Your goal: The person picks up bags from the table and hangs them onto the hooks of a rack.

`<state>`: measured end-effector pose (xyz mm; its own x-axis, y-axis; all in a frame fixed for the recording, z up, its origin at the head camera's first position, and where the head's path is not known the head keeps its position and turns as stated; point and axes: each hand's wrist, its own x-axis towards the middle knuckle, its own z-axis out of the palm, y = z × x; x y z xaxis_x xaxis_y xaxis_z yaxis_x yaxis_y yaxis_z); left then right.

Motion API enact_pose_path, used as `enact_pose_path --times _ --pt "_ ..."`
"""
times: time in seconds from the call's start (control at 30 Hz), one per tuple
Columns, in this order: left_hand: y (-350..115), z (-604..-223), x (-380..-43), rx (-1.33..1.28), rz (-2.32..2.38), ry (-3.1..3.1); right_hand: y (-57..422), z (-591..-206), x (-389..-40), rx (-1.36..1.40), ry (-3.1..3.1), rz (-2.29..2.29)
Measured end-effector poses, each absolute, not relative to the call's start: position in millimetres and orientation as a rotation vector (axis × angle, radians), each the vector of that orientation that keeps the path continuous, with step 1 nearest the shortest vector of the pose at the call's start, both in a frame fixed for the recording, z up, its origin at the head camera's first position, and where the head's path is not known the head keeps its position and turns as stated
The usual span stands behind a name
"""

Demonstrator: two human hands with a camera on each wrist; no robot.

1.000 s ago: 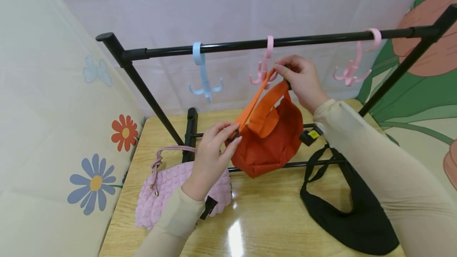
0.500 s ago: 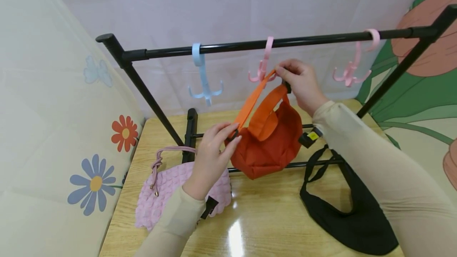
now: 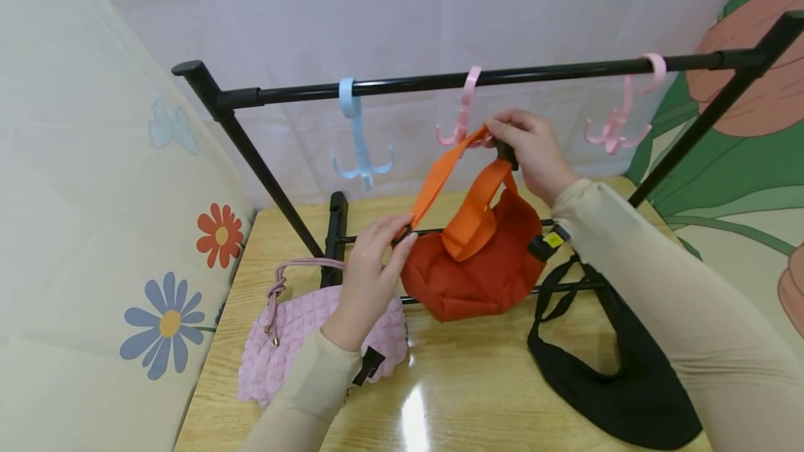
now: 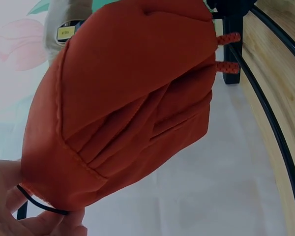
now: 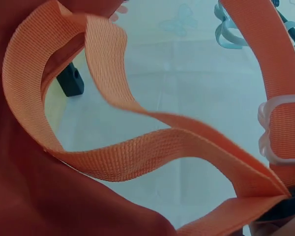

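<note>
The red bag (image 3: 471, 284) was off the table, tilted, near of the rack's rail (image 3: 408, 82) and below the middle hook (image 3: 463, 114). The left hand (image 3: 370, 264) pinched the strap's black fitting (image 3: 403, 234) at the bag's left corner; the right hand (image 3: 530, 148) pinched the orange strap (image 3: 438, 174) up beside the hook's prongs. Whether the strap sat over a prong or only in front of it could not be told. If it were merely in front, letting go on the right would likely drop that side, with most of the weight below. The slack loop (image 3: 477, 218) hung between strap and bag and could snag a prong or twist if the bag swung. A sideways tug might also slide the hook along the smooth rail. A fall could land against the black bag (image 3: 628, 396) at right.
</note>
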<state>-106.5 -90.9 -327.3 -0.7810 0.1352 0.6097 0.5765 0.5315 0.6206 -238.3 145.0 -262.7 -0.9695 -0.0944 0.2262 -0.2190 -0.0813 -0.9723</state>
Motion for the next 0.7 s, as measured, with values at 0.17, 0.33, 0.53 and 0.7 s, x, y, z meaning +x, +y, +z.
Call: enact_pose_path --times 0.17,0.33,0.53,0.7 --pt "-90 -330 -109 -0.564 -1.224 -2.253 146 -264 -237 0.326 -2.081 2.303" --pt "-87 -337 -112 -0.557 -1.226 -2.278 145 -267 -237 0.354 -2.147 2.276" --pt "-83 -343 -113 -0.536 -1.227 -2.339 146 -270 -236 0.394 -2.256 2.188" --pt "-81 -347 -112 -0.529 -1.219 -2.376 148 -274 -235 0.430 -2.358 2.119"
